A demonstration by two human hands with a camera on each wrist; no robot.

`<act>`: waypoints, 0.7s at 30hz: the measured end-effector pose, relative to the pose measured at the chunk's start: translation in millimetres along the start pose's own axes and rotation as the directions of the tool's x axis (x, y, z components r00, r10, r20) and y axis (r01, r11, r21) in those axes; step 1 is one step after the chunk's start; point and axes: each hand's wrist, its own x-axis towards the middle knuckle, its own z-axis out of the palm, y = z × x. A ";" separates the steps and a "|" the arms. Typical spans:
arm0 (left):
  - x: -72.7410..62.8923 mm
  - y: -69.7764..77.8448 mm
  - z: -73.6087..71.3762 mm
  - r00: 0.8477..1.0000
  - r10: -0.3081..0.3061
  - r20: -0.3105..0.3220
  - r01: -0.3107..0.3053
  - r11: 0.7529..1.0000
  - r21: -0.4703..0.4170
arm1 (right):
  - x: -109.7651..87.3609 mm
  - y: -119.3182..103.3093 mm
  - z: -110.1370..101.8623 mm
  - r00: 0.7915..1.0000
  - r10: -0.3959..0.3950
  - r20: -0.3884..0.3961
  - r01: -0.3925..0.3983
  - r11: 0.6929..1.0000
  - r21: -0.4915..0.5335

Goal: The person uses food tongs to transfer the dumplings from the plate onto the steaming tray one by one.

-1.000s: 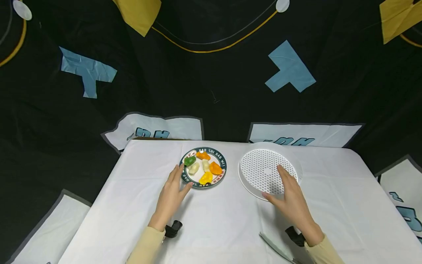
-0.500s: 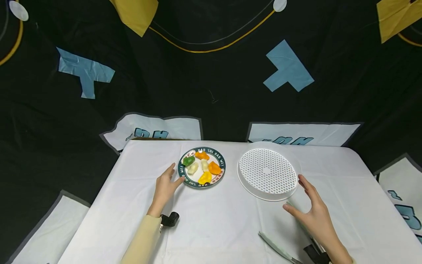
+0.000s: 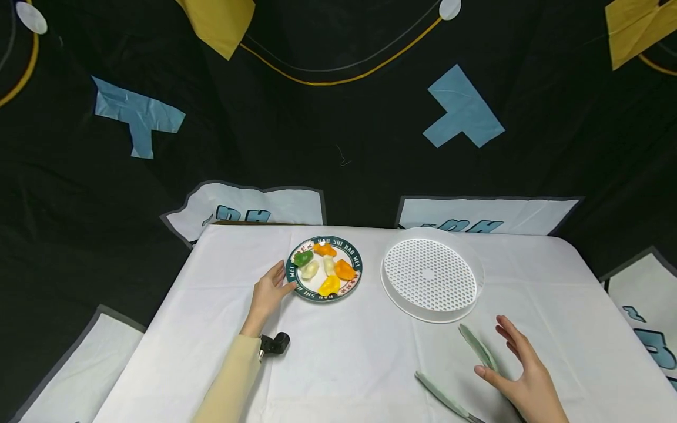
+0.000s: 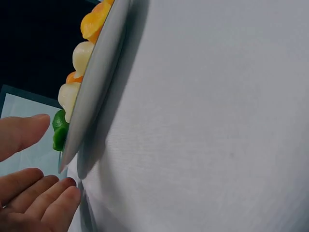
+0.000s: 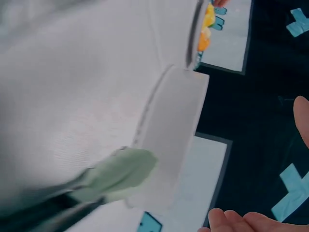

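Observation:
My left hand (image 3: 267,298) is at the left rim of a round plate (image 3: 357,259) with a dark green lettered border, its thumb and fingers parted around the edge. Small lumpy pieces in orange, green, yellow (image 3: 329,285) and cream lie on that plate; the left wrist view shows them edge-on beside the fingers (image 4: 63,200). On the right, my right hand (image 3: 531,376) hovers over tongs (image 3: 443,395) with pale green tips, thumb and fingers spread and nothing between them. In the right wrist view one green tip (image 5: 128,169) shows large and blurred. The tongs' rear part is out of view.
A white round tray (image 3: 429,274) with a perforated top sits right of the plate, toward the table's far edge. White cloth (image 3: 349,364) covers the table. Behind it hangs a black backdrop (image 3: 296,141) with blue and yellow shapes.
The right hand has drawn back from over the perforated tray, down and right to above the tongs. My left hand has moved slightly left, to the plate's outer rim.

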 end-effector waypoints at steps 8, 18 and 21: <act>5.3 -3.1 2.5 0.999 -0.023 0.035 0.026 0.995 -0.092 | -25.1 14.1 1.8 0.993 0.105 0.049 -0.106 0.994 0.015; 6.3 -5.8 2.8 0.999 -0.025 0.045 0.032 0.988 -0.152 | -48.3 37.4 7.4 0.991 0.126 0.044 -0.126 0.992 0.013; 6.7 -7.0 2.8 0.998 -0.023 0.050 0.032 0.984 -0.175 | -56.0 45.7 11.2 0.996 0.085 0.022 -0.085 0.996 0.015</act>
